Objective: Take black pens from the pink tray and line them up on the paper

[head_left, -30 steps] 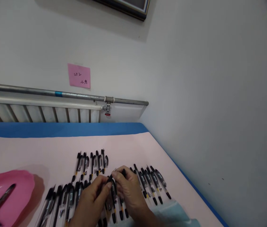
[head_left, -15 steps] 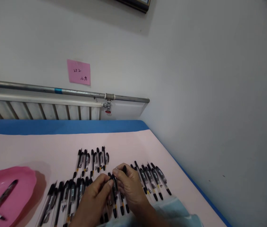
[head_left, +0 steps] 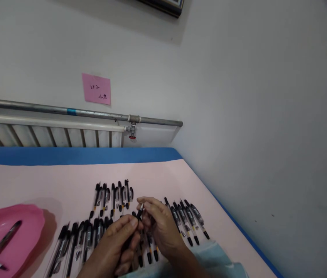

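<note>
My left hand (head_left: 117, 241) is closed on a black-gripped pen (head_left: 139, 214), its pointed end slanting up and to the right. The fingers and palm hide most of its barrel. My right hand (head_left: 162, 227) is curled at the pen's silver tip (head_left: 142, 206), with thumb and forefinger pinched around it. Beneath and beside both hands lie clear-barrelled pens with black ends; one group of pens (head_left: 88, 235) is to the left, and another (head_left: 186, 220) is to the right. Small loose caps and tips lie among them.
At the left, a pink dish (head_left: 21, 227) holds a dark pen and a white stick-like piece. A farther row of pens (head_left: 113, 197) lies on the pink sheet (head_left: 56, 181). Light-blue cloth (head_left: 215, 258) is at the front edge. The wall (head_left: 253, 154) borders the table's right side.
My left hand has turned slightly, and the pen's silver tip now shows between my hands. My right fingers have shifted; the black piece seen at them earlier is out of sight.
</note>
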A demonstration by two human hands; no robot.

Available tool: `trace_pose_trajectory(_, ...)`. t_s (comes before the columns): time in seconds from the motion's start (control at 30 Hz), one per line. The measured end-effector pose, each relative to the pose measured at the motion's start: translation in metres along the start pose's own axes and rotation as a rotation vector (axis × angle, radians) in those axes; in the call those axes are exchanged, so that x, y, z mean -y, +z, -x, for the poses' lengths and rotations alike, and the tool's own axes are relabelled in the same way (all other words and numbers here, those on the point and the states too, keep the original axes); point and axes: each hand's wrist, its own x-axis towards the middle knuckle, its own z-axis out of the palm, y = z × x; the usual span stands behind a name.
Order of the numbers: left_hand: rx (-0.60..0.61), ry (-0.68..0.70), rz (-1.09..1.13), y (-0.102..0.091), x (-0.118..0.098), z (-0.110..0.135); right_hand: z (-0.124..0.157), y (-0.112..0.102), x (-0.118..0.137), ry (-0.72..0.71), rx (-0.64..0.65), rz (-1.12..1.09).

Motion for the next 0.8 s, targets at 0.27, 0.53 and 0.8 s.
trace_pose_trajectory(0.27, -0.149, 0.126, -0.090, -0.005, 0.015, -0.011, 0.001, 0.006, -0.006, 0.102, -0.133, 0.017)
trace_pose_trajectory(0.53, -0.177, 0.074, -0.118, -0.002, 0.012, -0.009, 0.000, 0.004, -0.010, 0.093, -0.057, -0.026)
trace_pose_trajectory(0.8, -0.113, 0.060, -0.091, -0.003, 0.010, -0.007, 0.003, 0.007, -0.006, 0.097, -0.081, -0.075)
